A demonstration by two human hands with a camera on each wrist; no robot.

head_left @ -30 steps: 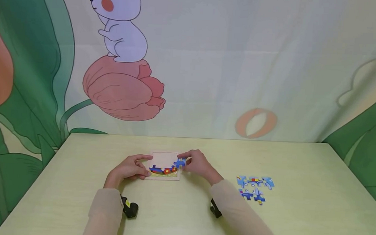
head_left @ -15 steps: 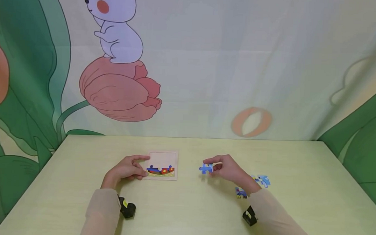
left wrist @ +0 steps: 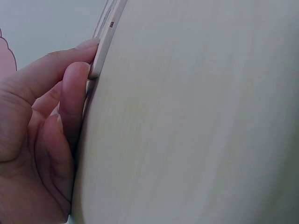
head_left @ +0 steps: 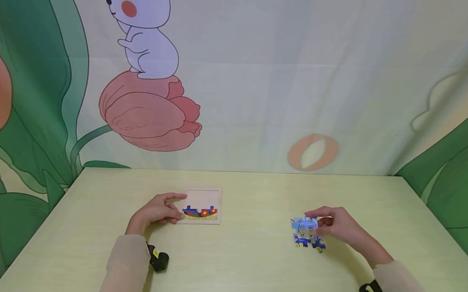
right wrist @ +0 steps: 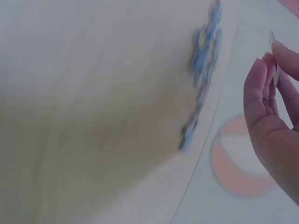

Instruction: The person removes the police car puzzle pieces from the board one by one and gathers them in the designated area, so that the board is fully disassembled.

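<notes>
My left hand (head_left: 158, 208) grips the left edge of a small wooden puzzle tray (head_left: 204, 195) lying on the table. In the left wrist view thumb and fingers of that hand pinch the tray's edge (left wrist: 105, 49). Assembled pieces (head_left: 199, 212) showing red wheels and a blue body fill the tray's lower part; bare wood shows above them. My right hand (head_left: 338, 224) is over a group of loose blue puzzle pieces (head_left: 302, 240) at the right. It pinches a thin puzzle piece (right wrist: 277, 77), seen edge-on in the right wrist view.
The pale wooden table (head_left: 248, 260) stands against a printed curtain (head_left: 240, 98) with a rabbit and flowers. Black wrist cameras (head_left: 159, 259) hang beneath both sleeves. Bare tabletop lies between the tray and the loose pieces.
My right hand has carried the blue puzzle piece from the tray rightward to over the loose pieces. The left hand has kept its hold on the tray. The head view has shifted slightly.
</notes>
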